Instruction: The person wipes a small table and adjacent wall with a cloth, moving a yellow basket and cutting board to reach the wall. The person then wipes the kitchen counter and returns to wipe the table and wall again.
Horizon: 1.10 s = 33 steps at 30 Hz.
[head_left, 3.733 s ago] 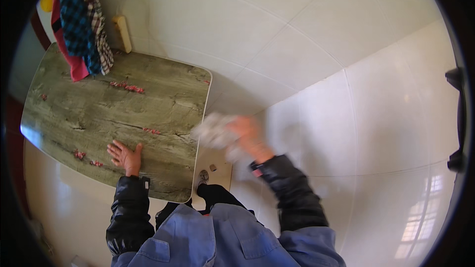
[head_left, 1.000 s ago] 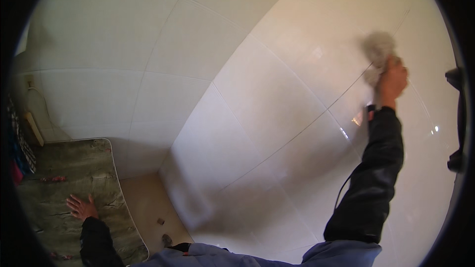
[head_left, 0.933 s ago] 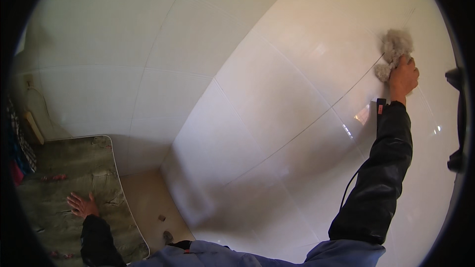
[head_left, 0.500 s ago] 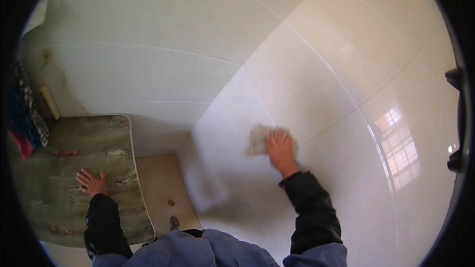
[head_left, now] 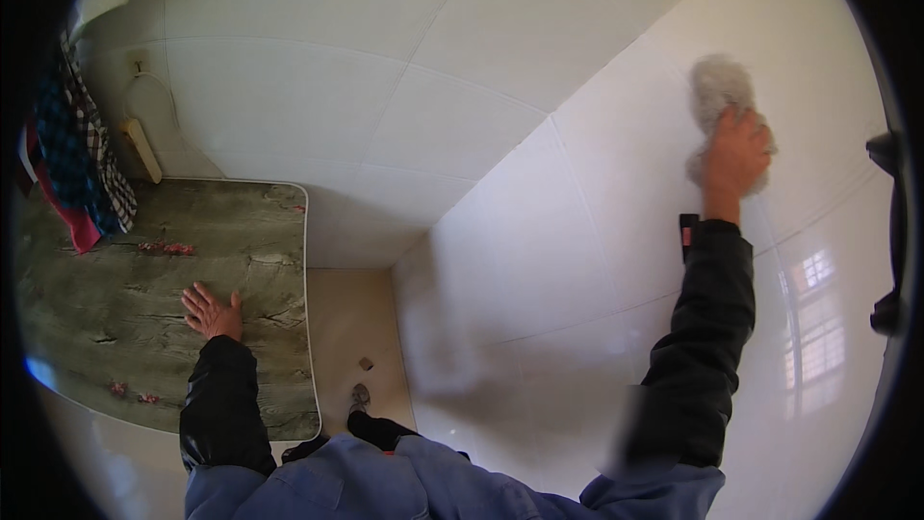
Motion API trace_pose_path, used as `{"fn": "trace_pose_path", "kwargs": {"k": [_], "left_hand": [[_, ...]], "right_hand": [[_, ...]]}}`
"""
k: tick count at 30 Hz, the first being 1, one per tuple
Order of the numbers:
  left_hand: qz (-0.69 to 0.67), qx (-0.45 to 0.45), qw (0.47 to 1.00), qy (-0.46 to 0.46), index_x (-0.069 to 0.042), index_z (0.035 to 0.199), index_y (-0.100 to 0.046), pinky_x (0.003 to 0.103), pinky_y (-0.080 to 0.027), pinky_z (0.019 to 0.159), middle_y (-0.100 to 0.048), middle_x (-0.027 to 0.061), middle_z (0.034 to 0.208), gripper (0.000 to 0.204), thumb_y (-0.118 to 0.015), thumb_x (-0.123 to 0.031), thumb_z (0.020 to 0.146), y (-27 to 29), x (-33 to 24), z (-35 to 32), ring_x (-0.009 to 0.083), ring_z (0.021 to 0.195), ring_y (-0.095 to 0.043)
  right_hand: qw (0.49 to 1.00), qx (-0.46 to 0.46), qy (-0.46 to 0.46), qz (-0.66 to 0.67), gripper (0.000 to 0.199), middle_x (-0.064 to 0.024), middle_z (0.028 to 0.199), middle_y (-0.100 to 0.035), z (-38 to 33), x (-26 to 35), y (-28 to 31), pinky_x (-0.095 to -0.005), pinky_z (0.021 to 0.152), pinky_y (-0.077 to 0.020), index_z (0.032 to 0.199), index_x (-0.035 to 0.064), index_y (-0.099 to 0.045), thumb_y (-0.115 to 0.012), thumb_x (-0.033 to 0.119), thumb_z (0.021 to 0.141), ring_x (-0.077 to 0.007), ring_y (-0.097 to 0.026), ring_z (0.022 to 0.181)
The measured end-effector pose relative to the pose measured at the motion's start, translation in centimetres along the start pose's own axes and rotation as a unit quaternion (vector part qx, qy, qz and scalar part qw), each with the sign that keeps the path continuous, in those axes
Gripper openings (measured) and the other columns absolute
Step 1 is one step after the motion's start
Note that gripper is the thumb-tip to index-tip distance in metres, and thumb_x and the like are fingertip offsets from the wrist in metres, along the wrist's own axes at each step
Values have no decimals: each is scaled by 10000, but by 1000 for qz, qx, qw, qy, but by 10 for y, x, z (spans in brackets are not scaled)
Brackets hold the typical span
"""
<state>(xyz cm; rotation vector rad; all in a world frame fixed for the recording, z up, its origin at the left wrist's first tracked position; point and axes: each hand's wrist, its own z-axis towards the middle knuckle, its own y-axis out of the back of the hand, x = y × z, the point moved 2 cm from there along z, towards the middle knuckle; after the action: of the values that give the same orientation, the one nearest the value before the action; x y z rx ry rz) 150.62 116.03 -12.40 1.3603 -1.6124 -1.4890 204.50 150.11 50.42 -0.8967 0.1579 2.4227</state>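
My right hand (head_left: 739, 156) presses a crumpled, light grey-beige cloth (head_left: 722, 87) against the glossy white tiled wall (head_left: 539, 231) on the right. The arm is stretched up and out. The cloth bulges past my fingertips and below the palm, a little blurred. On the left, my left hand (head_left: 213, 312) lies flat with fingers spread on a table (head_left: 260, 270) with a grey-green, wood-pattern top and small red flower prints. Nothing is in that hand.
Checkered and pink cloths (head_left: 91, 149) hang over the table's far left corner. Near them a pale wooden piece (head_left: 141, 149) leans by the wall. Between table and wall is a tan floor strip (head_left: 356, 313) with a small dark square (head_left: 366, 364) and my shoe (head_left: 360, 395).
My right hand has slid the cloth up and to the right along the wall. My left hand stays flat on the tabletop while the whole view has shifted.
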Motion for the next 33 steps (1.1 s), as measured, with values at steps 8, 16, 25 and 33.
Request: {"fn": "trace_pose_path", "kwargs": {"k": [8, 16, 25, 33], "left_hand": [[30, -42, 999, -1, -50, 1596, -92, 585, -52, 1199, -46, 209, 1660, 1031, -574, -629, 892, -9, -3, 0, 357, 1541, 26], [54, -62, 997, -15, -33, 1588, -123, 597, -68, 1191, -72, 226, 1650, 971, -527, -627, 934, -10, -8, 1, 376, 1535, -7], [58, -91, 994, -21, -11, 1571, -179, 607, -91, 1182, -119, 251, 1637, 980, -562, -620, 905, -14, -8, 5, 397, 1527, -77], [66, -105, 992, -30, -9, 1570, -178, 608, -87, 1179, -133, 260, 1630, 973, -541, -631, 916, -20, -7, 4, 413, 1522, -77]], "right_hand": [[899, 229, 323, 189, 385, -131, 1475, -471, -256, 276, -5, -618, 1007, -359, 1301, 146, -613, -500, 187, 934, -390, -415, 1309], [928, 177, 270, 187, 202, -46, 1125, -591, -180, 340, -53, -474, 823, -407, 1001, 143, -708, -548, 211, 900, -280, -504, 1113], [792, 296, 483, 227, 335, -115, 1238, -582, -428, 364, 53, -599, 1065, -324, 1191, 85, -653, -481, 253, 958, -356, -459, 1266], [581, 467, 628, 222, 375, -104, 1313, -580, -542, 361, 100, -583, 1076, -304, 1231, 75, -674, -468, 257, 977, -345, -443, 1310]]}}
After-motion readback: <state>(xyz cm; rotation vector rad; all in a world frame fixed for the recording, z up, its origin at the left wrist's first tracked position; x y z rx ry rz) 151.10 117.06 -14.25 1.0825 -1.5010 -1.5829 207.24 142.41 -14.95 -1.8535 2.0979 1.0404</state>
